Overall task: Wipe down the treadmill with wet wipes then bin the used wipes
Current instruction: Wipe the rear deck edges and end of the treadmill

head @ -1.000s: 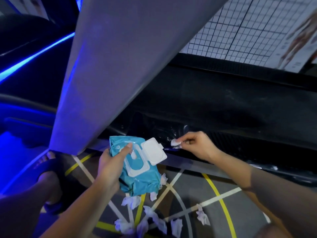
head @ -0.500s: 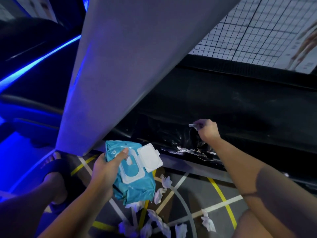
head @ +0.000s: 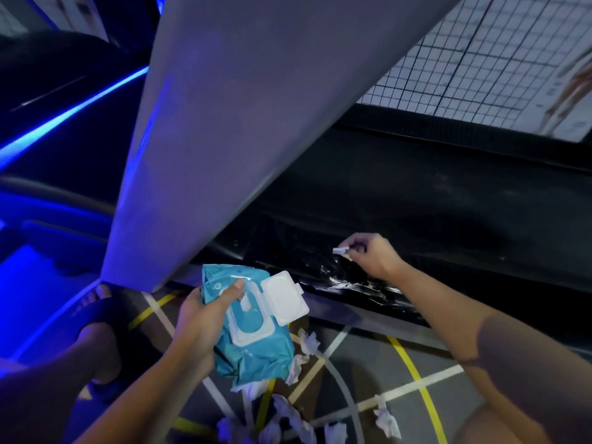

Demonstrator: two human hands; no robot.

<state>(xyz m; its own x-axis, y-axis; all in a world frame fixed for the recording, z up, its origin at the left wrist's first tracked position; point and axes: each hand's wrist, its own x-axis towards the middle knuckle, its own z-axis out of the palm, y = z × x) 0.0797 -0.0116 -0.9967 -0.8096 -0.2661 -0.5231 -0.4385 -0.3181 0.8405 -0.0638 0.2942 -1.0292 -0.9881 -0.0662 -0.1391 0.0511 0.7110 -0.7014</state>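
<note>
- Used wipes (head: 290,415) lay crumpled on the floor just below the pack (head: 256,347), with one more to its lower right. No bin was in view, so binning looked not yet done.
- Left hand (head: 201,318) gripped the pack, thumb on top, lid (head: 283,298) flipped open.
- Right hand (head: 371,254), up and right of the pack, pinched a small folded wipe (head: 341,250) at the treadmill (head: 448,219) side. Contact was unclear.
- Wet streaks (head: 339,283) showed just right of the pack. That patch was wiped, and I judged wiping mid-way.
- Above the pack, the upright (head: 256,123) showed no streaks, so I couldn't tell if it was done.
</note>
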